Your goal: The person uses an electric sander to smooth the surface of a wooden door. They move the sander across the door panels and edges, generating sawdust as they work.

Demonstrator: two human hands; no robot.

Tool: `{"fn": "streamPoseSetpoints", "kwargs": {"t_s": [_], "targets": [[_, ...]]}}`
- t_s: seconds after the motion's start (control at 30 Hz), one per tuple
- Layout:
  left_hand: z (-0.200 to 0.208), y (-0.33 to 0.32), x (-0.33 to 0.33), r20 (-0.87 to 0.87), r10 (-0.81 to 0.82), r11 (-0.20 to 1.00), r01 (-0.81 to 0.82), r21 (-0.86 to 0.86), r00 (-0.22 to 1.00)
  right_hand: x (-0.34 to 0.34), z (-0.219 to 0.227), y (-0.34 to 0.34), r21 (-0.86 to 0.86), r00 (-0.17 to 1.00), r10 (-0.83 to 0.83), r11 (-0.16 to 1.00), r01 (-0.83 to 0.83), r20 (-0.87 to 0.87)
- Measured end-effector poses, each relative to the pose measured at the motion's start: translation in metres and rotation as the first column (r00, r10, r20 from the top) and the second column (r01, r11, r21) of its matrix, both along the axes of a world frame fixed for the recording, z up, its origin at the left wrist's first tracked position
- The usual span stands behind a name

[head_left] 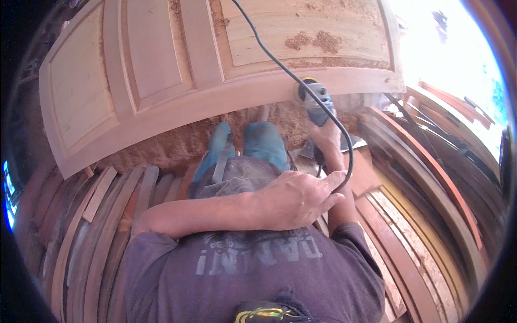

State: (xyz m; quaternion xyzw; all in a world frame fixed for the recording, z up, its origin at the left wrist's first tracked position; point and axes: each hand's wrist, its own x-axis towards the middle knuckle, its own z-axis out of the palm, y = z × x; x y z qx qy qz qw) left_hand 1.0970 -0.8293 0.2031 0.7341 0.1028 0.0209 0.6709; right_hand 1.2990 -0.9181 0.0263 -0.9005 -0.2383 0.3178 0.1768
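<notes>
My right hand (326, 135) is closed round the body of a grey angle grinder (316, 102). The grinder's yellow-edged disc (307, 82) meets the near edge rail of a wooden panel door (264, 91). My left arm crosses in front of my chest, and the left hand (301, 198) is near the right forearm. Its index finger and thumb close on a dark green power cord (351, 153); part of the grip is hidden. From there the cord loops up past the grinder and over the door to the top edge.
Sawdust patches (326, 42) lie on the door's panels, and more sawdust (172, 145) covers the ground beneath. Wooden boards (116, 215) are stacked at the left. Long planks (431, 167) fill the right side. Bright light washes out the far right.
</notes>
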Motion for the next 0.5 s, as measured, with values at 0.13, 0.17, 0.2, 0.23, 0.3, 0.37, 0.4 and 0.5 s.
{"fn": "streamPoseSetpoints", "kwargs": {"t_s": [0.13,0.17,0.2,0.23,0.3,0.37,0.4,0.5], "targets": [[0.000,-0.010,0.008,-0.005,0.049,0.999,-0.049,0.018,0.999,0.065,-0.055,-0.040,0.162,0.998,-0.014,0.987,0.002,0.068],[0.002,-0.012,0.006,0.006,0.067,0.998,-0.067,0.017,0.998,0.073,-0.059,-0.044,0.193,0.999,-0.008,0.981,-0.002,0.052],[0.003,-0.013,0.005,0.018,0.081,0.996,-0.081,0.024,0.997,0.079,-0.059,-0.047,0.228,0.999,-0.028,0.973,0.023,0.020],[0.003,-0.009,0.001,0.038,0.072,0.997,-0.074,0.034,0.997,0.081,-0.055,-0.056,0.259,0.998,-0.068,0.963,0.068,-0.009],[0.002,-0.004,-0.011,0.035,0.065,0.998,-0.065,0.007,0.997,0.072,-0.047,-0.054,0.292,0.995,-0.069,0.953,0.085,-0.067],[0.002,-0.004,-0.024,0.025,0.079,0.996,-0.078,-0.032,0.997,0.048,-0.041,-0.036,0.311,0.996,-0.006,0.950,0.033,-0.086],[0.003,-0.003,-0.032,0.010,0.091,0.996,-0.091,-0.010,0.996,0.029,-0.039,-0.019,0.326,0.994,0.054,0.945,-0.020,-0.096],[0.007,0.003,-0.061,-0.010,0.102,0.994,-0.101,0.030,0.995,-0.063,-0.022,0.040,0.435,0.963,0.204,0.893,-0.110,-0.176]]}}
